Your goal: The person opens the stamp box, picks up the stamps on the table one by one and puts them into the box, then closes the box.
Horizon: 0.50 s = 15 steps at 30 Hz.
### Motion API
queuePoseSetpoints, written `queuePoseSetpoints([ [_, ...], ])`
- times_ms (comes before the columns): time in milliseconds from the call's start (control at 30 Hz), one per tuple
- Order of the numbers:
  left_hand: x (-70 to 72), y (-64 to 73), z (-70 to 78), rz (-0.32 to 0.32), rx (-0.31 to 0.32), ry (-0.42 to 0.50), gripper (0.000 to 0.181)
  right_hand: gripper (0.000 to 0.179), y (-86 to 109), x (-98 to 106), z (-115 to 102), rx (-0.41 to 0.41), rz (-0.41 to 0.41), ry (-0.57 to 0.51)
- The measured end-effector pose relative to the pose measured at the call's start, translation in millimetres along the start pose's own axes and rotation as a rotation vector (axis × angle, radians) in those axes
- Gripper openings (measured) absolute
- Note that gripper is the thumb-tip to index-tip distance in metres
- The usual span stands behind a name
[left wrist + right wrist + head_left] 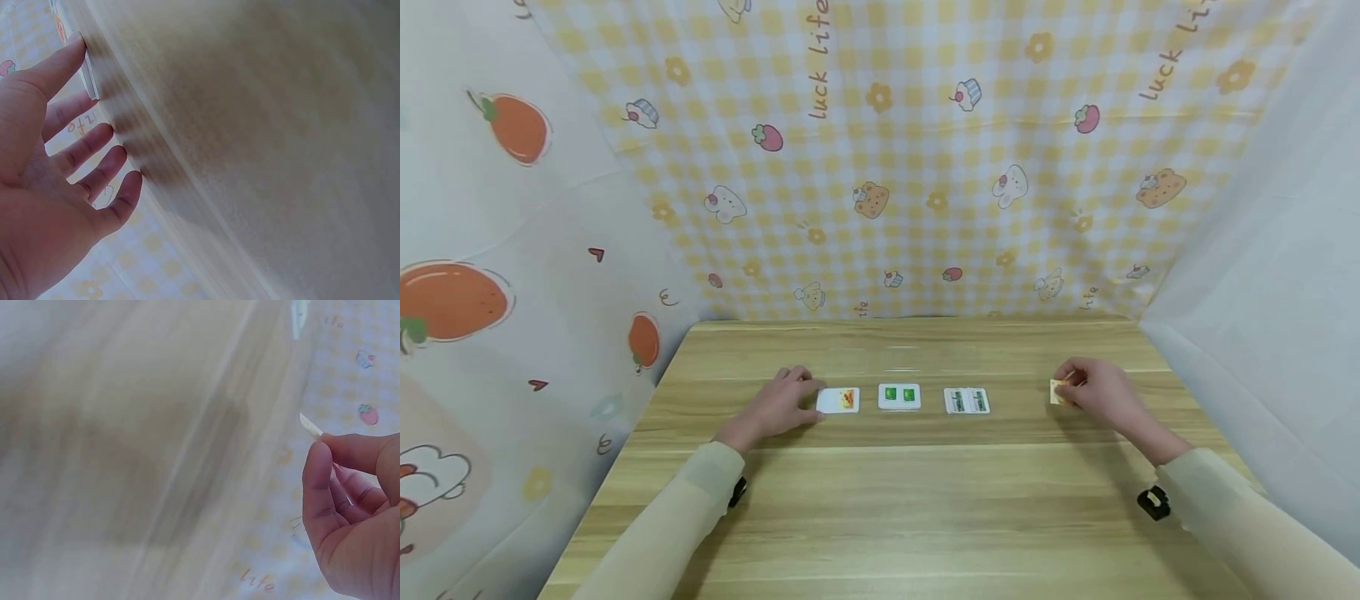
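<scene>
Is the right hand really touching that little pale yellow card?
Touching. The right wrist view shows it: the right hand pinches the card between thumb and finger, with one end poking out past them.

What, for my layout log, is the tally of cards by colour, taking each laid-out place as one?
Green: 2, bright green card and dark green card
Orange: 1, orange-pictured card
Pale yellow: 1, pale yellow card in the right hand
Total: 4
</scene>
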<state>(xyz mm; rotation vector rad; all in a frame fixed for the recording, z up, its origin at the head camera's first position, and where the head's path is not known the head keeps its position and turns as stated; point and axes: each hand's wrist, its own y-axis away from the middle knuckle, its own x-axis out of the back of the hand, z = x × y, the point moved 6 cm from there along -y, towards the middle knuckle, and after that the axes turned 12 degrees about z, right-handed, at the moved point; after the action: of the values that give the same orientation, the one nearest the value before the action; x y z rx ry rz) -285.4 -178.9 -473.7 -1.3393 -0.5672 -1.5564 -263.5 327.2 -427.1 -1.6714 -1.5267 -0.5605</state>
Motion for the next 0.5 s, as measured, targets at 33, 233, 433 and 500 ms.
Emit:
queuePoseSetpoints([
  [33, 0.1, -0.1, -0.5, 0.000, 0.002, 0.001, 0.059, 0.014, -1.9, -1, -4, -0.005, 0.001, -0.012],
  [233, 0.7, 0.1, -0.6, 0.001, 0.004, 0.008, 0.059, 0.013, -12.0, -7, -23, -0.029, -0.007, -0.065],
  [433, -0.1, -0.1, -1.2, -0.003, 0.004, -0.002, 0.059, 0.012, -22.2, -13, -44, -0.010, -0.001, -0.160],
  [500, 0.1, -0.1, -1.4, -0.004, 0.006, -0.002, 0.059, 0.012, -25.6, -16, -51, 0.003, 0.002, -0.179],
])
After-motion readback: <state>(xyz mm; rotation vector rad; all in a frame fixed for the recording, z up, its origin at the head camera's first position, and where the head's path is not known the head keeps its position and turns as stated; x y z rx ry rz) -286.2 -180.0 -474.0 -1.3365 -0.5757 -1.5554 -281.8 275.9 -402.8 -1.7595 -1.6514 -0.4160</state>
